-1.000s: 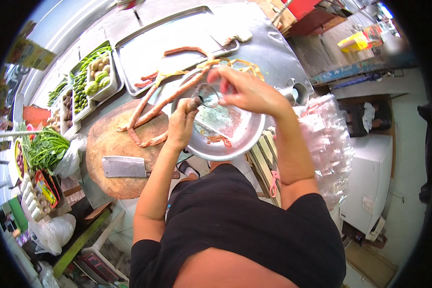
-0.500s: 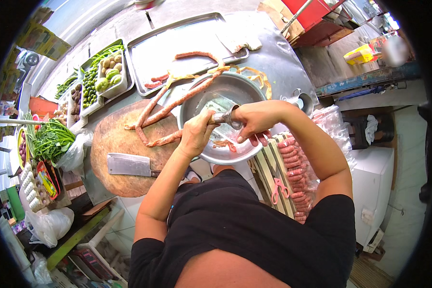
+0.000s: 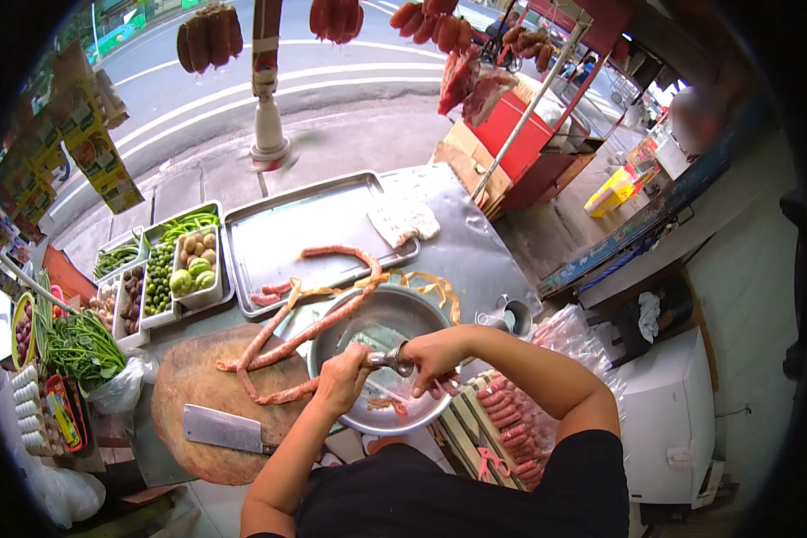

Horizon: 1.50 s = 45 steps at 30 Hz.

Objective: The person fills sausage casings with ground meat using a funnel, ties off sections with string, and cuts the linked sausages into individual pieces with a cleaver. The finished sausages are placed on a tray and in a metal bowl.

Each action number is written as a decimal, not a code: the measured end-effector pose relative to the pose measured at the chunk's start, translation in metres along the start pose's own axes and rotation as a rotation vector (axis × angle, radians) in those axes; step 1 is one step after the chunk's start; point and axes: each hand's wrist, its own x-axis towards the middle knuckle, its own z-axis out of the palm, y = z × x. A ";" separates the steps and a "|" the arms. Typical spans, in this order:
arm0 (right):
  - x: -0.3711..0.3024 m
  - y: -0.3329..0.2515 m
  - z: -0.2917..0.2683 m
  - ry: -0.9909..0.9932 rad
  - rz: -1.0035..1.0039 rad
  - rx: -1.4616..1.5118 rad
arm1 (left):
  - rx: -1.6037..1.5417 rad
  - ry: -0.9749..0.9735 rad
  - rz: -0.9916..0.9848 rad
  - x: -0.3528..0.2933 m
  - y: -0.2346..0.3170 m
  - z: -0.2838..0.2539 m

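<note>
Over a wide grey metal basin (image 3: 321,334), my left hand (image 3: 342,380) is closed round the narrow end of a metal funnel (image 3: 387,359) and the end of a long sausage (image 3: 341,316). My right hand (image 3: 436,357) is curled at the funnel's wide mouth, its fingers bent; what lies inside the mouth is hidden. From my left hand the sausage bends back over a round wooden chopping board (image 3: 184,381) and across the basin rim to a metal tray (image 3: 287,229). Pale strips of casing (image 3: 444,291) hang on the far rim. Scraps of meat (image 3: 387,405) lie in the basin.
On the board lies a cleaver (image 3: 222,428). Right of the basin are rows of linked sausages (image 3: 511,421), pink scissors (image 3: 491,464) and plastic bags (image 3: 569,345). Vegetable trays (image 3: 181,287) stand at the left, a metal cup (image 3: 516,316) at the right. Sausages (image 3: 208,40) hang overhead.
The view has tilted up, so the table sits lower in the picture and hanging sausages and the street now show. Both hands stay at the funnel; the sausage keeps nearly the same shape.
</note>
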 end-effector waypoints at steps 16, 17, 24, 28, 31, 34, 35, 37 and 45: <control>-0.002 -0.004 -0.008 0.186 -0.042 0.135 | -0.082 0.067 -0.064 0.004 -0.014 -0.005; 0.000 -0.003 -0.006 0.173 -0.057 0.153 | -0.042 0.079 -0.085 0.003 -0.015 -0.003; 0.032 -0.002 0.008 0.387 0.013 0.181 | -0.056 0.079 -0.119 0.002 -0.017 -0.002; 0.025 0.007 0.007 0.496 -0.048 0.346 | -0.076 0.010 -0.110 -0.001 -0.015 -0.003; 0.031 0.015 0.013 0.614 -0.172 0.419 | -0.112 0.056 -0.128 -0.003 -0.015 0.001; 0.041 0.023 0.020 0.693 -0.253 0.479 | -0.154 0.104 -0.160 -0.004 -0.017 0.005; 0.046 0.026 0.023 0.725 -0.305 0.520 | -0.164 0.098 -0.178 -0.005 -0.018 0.005; 0.051 0.033 0.026 0.727 -0.434 0.716 | -0.189 0.096 -0.207 -0.005 -0.019 0.004; 0.087 0.086 0.024 0.617 -0.672 1.359 | -0.280 0.156 -0.316 -0.002 -0.019 -0.002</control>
